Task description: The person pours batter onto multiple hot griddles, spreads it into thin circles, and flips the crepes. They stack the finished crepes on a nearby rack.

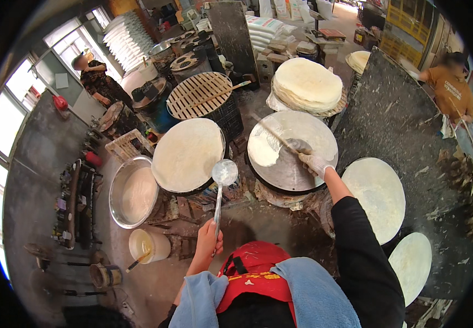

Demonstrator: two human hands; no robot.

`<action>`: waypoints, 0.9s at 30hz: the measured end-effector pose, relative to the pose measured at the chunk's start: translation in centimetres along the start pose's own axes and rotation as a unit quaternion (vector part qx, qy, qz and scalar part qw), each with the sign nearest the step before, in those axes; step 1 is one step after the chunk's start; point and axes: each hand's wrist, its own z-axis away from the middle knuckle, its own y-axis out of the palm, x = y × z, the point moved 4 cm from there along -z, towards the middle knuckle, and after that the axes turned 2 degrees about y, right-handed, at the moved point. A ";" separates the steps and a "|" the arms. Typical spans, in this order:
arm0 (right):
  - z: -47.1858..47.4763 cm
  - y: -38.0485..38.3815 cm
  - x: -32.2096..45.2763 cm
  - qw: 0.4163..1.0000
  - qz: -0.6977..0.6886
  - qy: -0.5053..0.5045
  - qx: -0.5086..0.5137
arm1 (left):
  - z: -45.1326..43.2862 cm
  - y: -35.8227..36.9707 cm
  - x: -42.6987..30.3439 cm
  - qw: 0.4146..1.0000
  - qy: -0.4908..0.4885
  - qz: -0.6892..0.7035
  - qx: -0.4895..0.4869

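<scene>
My left hand (pixel 209 240) grips the handle of a metal ladle (pixel 224 173), its bowl over the front edge of a round griddle covered by a pale, thin flatbread (pixel 190 153). My right hand (pixel 315 162), in a light glove, holds a long thin stick-like spreader (pixel 270 130) across a second round griddle (pixel 302 177). White batter (pixel 262 151) lies on that griddle's left part, with a thin film around its far side. A steel basin of batter (pixel 138 194) stands left of the flatbread, and a pale bucket (pixel 160 245) with a brush stands in front of it.
Behind the griddles are a slatted round rack (pixel 175 98) and a stack of flatbreads (pixel 308 84). More flatbreads (pixel 375 201) lie to the right beside a large dark panel (pixel 416 135). One person (pixel 103 82) stands far left, another (pixel 451 90) far right.
</scene>
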 end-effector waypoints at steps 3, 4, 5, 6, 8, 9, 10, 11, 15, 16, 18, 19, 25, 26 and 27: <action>4.5 0.0 1.7 0.986 0.122 -0.053 0.100 | -0.3 -0.6 -0.2 1.000 0.009 -0.006 -0.009; 5.8 -1.5 0.9 0.984 0.121 -0.035 0.130 | -0.6 -0.8 -0.2 1.000 0.011 -0.004 -0.008; 7.8 -2.3 1.0 0.982 0.123 -0.006 0.145 | -0.8 -1.0 -0.1 1.000 0.014 -0.004 -0.011; 7.9 -4.4 -1.3 0.985 0.086 0.000 0.148 | -1.5 -0.9 -0.2 1.000 0.016 -0.005 -0.005; 7.8 -5.7 -4.0 0.992 0.000 -0.005 0.128 | -3.1 -1.0 -0.2 0.999 0.030 -0.016 0.003; 7.6 -5.3 -4.1 0.993 -0.046 -0.015 0.108 | -4.0 -0.8 -0.3 0.999 0.044 -0.022 0.003; 6.9 -4.1 -3.6 0.998 -0.044 -0.043 0.026 | -5.1 -0.2 -0.6 0.998 0.057 -0.029 0.010; 6.4 -3.2 -3.0 0.993 -0.107 -0.053 -0.019 | -6.1 0.4 -1.0 0.997 0.061 -0.044 0.015; 4.6 0.2 -5.3 0.996 -0.007 -0.075 0.049 | -8.8 2.2 -2.1 0.985 0.098 -0.141 0.027; 5.0 -0.3 -6.6 0.992 0.039 -0.116 0.031 | -8.8 1.9 -2.0 0.977 0.121 -0.173 0.032; 10.1 -1.8 -6.5 0.998 0.023 -0.027 0.059 | -7.5 0.7 -1.5 0.962 0.142 -0.230 0.040; 14.0 -1.8 -4.9 0.996 -0.007 0.053 0.076 | -6.5 -0.3 -1.2 0.966 0.134 -0.215 0.048; 13.7 11.0 -3.6 0.897 -0.431 -0.045 0.087 | -2.9 -2.2 -2.6 0.991 0.053 -0.082 0.087; 11.4 14.4 -4.1 0.871 -0.483 -0.068 0.061 | -2.8 -2.4 -3.2 0.992 0.052 -0.065 0.096; 9.2 17.4 -4.5 0.863 -0.497 -0.076 0.050 | -2.7 -2.5 -3.8 0.992 0.048 -0.049 0.105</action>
